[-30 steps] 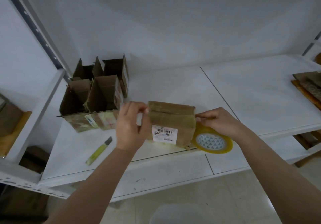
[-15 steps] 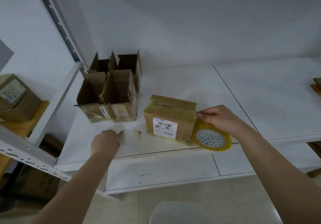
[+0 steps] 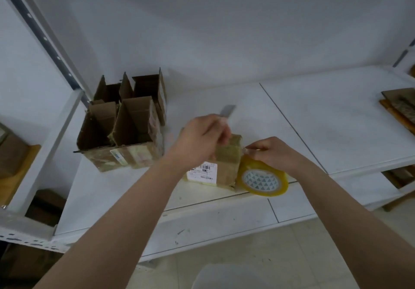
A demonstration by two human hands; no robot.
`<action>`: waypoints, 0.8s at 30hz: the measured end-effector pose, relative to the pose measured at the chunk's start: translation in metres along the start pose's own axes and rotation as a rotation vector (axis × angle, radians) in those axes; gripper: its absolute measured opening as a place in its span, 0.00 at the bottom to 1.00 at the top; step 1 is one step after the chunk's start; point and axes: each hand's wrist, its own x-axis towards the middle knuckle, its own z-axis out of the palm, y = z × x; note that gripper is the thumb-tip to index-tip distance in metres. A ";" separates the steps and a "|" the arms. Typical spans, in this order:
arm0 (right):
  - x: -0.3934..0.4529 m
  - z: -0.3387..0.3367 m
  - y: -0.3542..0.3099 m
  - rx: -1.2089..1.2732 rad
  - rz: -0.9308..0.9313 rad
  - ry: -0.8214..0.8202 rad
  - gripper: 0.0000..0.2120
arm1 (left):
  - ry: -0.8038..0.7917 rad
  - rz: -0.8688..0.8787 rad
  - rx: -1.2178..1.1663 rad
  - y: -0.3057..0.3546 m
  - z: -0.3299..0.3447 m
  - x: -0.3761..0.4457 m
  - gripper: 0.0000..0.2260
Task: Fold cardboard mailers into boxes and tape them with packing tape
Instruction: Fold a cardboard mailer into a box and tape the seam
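Observation:
A small taped cardboard box (image 3: 225, 165) with a white shipping label stands near the front edge of the white shelf (image 3: 336, 127). My left hand (image 3: 202, 140) is raised over the box and grips a utility knife (image 3: 228, 110), whose blurred blade sticks up past the fingers. My right hand (image 3: 271, 154) holds the yellow roll of packing tape (image 3: 261, 180) against the box's right side, fingertips pinching at the box's upper right corner. Most of the box top is hidden behind my left hand.
Several open cardboard boxes (image 3: 125, 129) with flaps up stand at the back left of the shelf. Flat cardboard pieces (image 3: 399, 107) lie at the far right. A grey upright post (image 3: 42, 39) and a lower side shelf (image 3: 22, 172) with boxes are on the left.
My left hand picked the knife up from the shelf at the left and brought it up over the box. My right hand stayed on the tape roll at the box's right side.

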 end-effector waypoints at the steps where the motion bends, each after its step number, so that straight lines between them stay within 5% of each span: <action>1: 0.001 -0.001 0.000 -0.008 0.001 -0.007 0.07 | -0.091 -0.017 -0.036 0.004 0.012 0.011 0.17; 4: 0.000 -0.004 0.003 0.034 0.035 -0.055 0.11 | -0.221 -0.085 0.026 -0.004 0.033 0.037 0.19; 11: -0.015 -0.021 0.020 0.361 0.111 -0.208 0.13 | -0.149 -0.132 -0.056 -0.037 0.037 0.047 0.19; 18: -0.014 -0.021 0.015 -0.010 0.143 -0.103 0.17 | -0.130 -0.102 -0.044 -0.038 0.036 0.041 0.20; 24: -0.026 -0.028 0.018 0.145 0.133 -0.075 0.07 | -0.367 -0.078 0.363 -0.016 0.027 0.040 0.20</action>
